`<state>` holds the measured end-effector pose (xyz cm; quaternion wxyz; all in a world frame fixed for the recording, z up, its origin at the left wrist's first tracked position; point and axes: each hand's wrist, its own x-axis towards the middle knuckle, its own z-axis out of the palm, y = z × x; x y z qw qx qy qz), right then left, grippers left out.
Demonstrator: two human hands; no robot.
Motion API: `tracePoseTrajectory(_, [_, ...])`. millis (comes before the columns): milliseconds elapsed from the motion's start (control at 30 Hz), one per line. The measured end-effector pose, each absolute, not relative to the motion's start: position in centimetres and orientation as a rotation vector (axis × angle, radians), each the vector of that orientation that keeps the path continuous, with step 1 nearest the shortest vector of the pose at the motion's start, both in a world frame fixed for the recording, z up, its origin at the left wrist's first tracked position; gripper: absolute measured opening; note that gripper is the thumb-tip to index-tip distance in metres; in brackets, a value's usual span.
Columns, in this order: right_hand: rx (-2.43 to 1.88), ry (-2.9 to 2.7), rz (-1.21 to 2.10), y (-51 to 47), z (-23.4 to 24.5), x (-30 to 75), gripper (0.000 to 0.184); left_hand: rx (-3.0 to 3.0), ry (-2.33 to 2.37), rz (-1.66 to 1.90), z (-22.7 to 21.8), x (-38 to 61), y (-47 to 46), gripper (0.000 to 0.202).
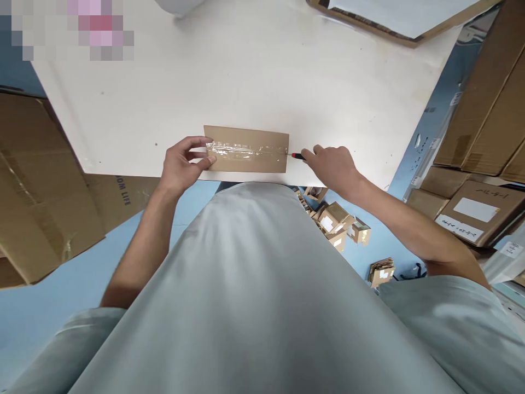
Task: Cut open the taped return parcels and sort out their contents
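Observation:
A flat brown cardboard box (246, 149) with a strip of clear tape along its middle seam lies near the front edge of a white table (246, 76). My left hand (182, 164) grips the box's left end, fingers curled over the tape. My right hand (334, 164) is closed around a small tool with a red and black tip (298, 156). The tool's tip touches the box's right end at the tape seam.
Large cardboard boxes (36, 208) lean at the left and more stand stacked at the right (484, 109). Several small cartons (340, 224) lie on the blue floor below the table edge. A flattened carton (394, 22) lies at the table's far right.

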<state>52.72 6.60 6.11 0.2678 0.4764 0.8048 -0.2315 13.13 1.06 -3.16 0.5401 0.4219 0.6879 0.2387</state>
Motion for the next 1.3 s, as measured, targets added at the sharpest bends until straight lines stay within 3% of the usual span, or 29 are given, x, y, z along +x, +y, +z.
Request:
tracePoseTrajectory(200, [1.291, 1.972, -0.573, 6.1, 6.9, 57.4, 0.052, 0.991, 1.662, 0.550, -2.4, 13.3, 1.5, 0.057])
tracePoseTrajectory(467, [1.282, 2.121, -0.736, 5.9, 8.2, 52.4, 0.055, 0.943, 1.725, 0.565, -1.5, 14.4, 1.8, 0.047])
tracePoseTrajectory(833, [1.184, 2.217, -0.752, 7.8, 5.3, 50.7, 0.052, 0.967, 1.705, 0.586, -2.1, 14.2, 1.5, 0.063])
tracePoseTrajectory(1100, [1.180, 2.178, -0.658, 7.1, 6.8, 54.3, 0.042, 0.964, 1.708, 0.579, -1.8, 14.4, 1.7, 0.053])
tracePoseTrajectory(1300, [1.258, 2.190, -0.726, 6.8, 3.4, 56.1, 0.045, 0.944, 1.706, 0.575, -1.9, 14.4, 1.8, 0.052])
